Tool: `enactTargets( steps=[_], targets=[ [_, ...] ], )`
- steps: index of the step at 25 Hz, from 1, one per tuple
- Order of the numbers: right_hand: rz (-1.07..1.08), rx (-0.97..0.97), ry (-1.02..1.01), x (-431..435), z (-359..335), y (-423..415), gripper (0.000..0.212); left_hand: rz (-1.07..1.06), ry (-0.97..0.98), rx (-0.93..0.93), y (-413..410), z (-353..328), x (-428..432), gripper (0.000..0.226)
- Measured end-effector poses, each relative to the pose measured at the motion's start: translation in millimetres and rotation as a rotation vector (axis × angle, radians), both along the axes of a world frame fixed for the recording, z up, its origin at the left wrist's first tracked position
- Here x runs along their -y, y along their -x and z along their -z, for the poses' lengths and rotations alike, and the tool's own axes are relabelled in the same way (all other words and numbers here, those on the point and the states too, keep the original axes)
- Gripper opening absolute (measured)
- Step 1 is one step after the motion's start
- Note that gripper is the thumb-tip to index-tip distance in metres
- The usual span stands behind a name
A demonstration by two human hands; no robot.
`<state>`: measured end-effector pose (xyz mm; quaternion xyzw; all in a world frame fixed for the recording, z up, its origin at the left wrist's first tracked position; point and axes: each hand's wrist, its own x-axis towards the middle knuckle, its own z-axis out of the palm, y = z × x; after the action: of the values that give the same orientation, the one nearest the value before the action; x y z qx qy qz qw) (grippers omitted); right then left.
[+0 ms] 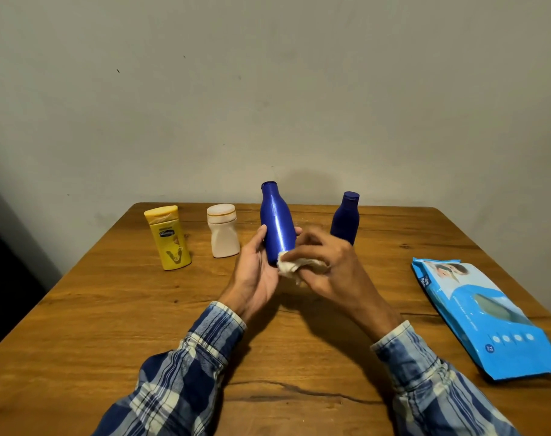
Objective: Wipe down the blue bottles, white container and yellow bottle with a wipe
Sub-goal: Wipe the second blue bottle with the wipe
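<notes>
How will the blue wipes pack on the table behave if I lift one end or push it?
The blue wipes pack looks like soft film, with a crumpled near edge, so it would probably sag or bend. It lies flat on the table, so a push should slide it, not roll it. Its glossy surface may feel slippery.

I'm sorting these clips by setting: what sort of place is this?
Probably a room in a home: a wooden table against a bare wall, with a yellow bottle, a white container and a pack of wipes on it.
</notes>
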<state>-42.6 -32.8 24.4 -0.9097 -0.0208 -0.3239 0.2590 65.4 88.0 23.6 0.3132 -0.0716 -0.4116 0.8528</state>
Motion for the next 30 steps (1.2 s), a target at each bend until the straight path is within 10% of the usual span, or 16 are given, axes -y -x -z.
enactTargets(
  steps=[10, 17, 30],
  targets=[
    [0.003, 0.17, -0.314, -1, -3, 0, 0.026, -0.033, 0.002, 0.121, -6, -1, -3, 0.044],
    [0.163, 0.368, -0.457, 7, -6, 1, 0.026, 0.02, -0.273, 0.54, 13, 5, 6, 0.036],
    [0.216, 0.357, -0.12, 7, -15, 9, 0.028, 0.083, -0.419, 0.955, 9, 17, 5, 0.062]
  ],
)
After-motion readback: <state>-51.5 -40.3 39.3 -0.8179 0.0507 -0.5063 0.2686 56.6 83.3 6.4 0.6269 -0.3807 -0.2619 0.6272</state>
